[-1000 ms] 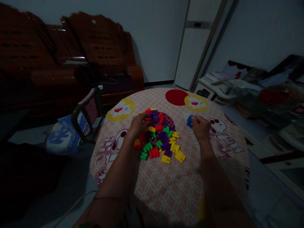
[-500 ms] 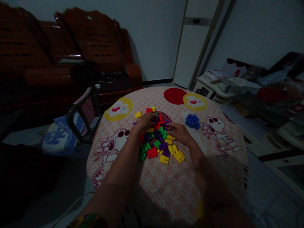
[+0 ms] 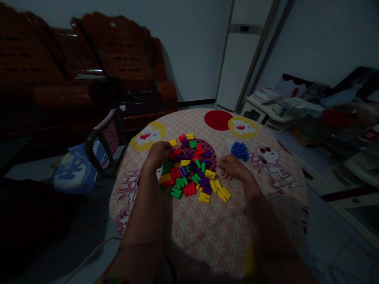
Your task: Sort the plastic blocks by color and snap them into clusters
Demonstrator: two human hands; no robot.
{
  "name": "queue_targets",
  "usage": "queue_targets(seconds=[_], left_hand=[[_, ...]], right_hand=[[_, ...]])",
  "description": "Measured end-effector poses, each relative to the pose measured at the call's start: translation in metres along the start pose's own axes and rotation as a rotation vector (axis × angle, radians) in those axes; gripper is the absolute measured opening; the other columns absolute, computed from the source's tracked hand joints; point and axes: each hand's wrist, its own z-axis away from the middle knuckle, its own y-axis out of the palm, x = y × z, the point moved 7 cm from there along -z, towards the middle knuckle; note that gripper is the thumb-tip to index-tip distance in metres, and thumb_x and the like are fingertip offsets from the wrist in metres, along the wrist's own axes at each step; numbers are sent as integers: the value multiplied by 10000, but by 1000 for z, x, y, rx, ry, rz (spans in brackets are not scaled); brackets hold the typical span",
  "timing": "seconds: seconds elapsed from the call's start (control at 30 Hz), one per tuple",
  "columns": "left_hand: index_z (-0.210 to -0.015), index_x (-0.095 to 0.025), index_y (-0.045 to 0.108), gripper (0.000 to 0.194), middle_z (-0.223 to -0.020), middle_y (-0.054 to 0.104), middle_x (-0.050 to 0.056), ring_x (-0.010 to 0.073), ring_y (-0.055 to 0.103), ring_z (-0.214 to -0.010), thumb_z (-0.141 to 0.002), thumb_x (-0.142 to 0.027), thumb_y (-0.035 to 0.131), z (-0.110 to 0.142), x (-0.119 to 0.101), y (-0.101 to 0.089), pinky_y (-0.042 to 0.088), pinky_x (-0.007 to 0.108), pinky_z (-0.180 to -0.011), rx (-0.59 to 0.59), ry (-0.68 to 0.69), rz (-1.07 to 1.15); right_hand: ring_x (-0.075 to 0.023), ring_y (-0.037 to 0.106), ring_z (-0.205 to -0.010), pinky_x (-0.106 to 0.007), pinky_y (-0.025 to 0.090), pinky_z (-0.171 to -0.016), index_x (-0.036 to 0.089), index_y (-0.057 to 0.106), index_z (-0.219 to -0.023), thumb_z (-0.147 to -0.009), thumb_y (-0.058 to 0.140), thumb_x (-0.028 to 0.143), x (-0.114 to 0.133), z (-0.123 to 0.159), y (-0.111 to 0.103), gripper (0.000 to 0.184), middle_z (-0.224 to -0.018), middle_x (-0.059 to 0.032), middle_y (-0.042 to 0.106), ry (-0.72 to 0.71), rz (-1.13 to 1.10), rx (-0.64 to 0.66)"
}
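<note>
Over the left side of a pile of plastic toy blocks, my left hand (image 3: 160, 153) is closed with its fingers bent down. A red toy block (image 3: 175, 153) lies at its fingertips; whatever the fingers pinch is hidden. My right hand (image 3: 232, 166) hovers to the right of the pile, fingers curled together, and I cannot make out anything in it. Between the hands lie loose green blocks (image 3: 181, 182), purple blocks (image 3: 204, 182), yellow blocks (image 3: 223, 191) and more red blocks (image 3: 190, 189). A tight group of blue blocks (image 3: 239, 150) stands apart, just beyond my right hand.
The round table has a patterned cloth (image 3: 207, 232) over it. A folding chair (image 3: 108, 138) stands at its left edge. Behind are wooden seats (image 3: 118, 59) and a tall white cabinet-like unit (image 3: 237, 67). On the right, a low cabinet (image 3: 266, 103) carries papers and bags.
My left hand has moved left from the pile's middle, uncovering blocks there. My right hand has drawn back slightly to the right, its fingers more curled. The blue group has stayed put.
</note>
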Motion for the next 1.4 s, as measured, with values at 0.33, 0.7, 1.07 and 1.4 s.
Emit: queue_targets(seconds=[0.33, 0.7, 1.07, 1.4], left_hand=[[-772, -216, 749, 122, -807, 763, 73, 244, 687, -760, -704, -274, 666, -2, 15, 13, 511, 313, -717, 67, -19, -92], [-866, -193, 747, 263, -842, 764, 75, 219, 662, -778, -778, -374, 577, -3, 26, 29, 465, 291, -695, -20, -72, -102], [-947, -153, 750, 355, -930, 768, 90, 222, 675, -835, -798, -403, 546, -3, 34, 33, 472, 282, -702, 28, -113, -112], [-992, -158, 775, 317, -900, 766, 68, 209, 684, -791, -794, -324, 591, 10, -59, 4, 509, 289, -746, 2, 88, -104]], right_hand=[[-165, 724, -639, -213, 533, -506, 213, 655, -1201, -879, 643, 416, 24, 9, 59, 381, -778, -16, 759, -178, -301, 313], [-127, 617, -540, -209, 459, -482, 176, 725, -996, -801, 694, 378, 18, -8, 44, 282, -666, 19, 675, -185, -124, 171], [-121, 597, -616, -200, 403, -543, 157, 762, -892, -645, 783, 176, 25, -7, 56, 249, -667, 35, 666, -315, 145, 235], [-124, 602, -473, -208, 479, -400, 189, 622, -848, -625, 721, 320, 28, 7, -41, 277, -640, 26, 663, -281, -387, -232]])
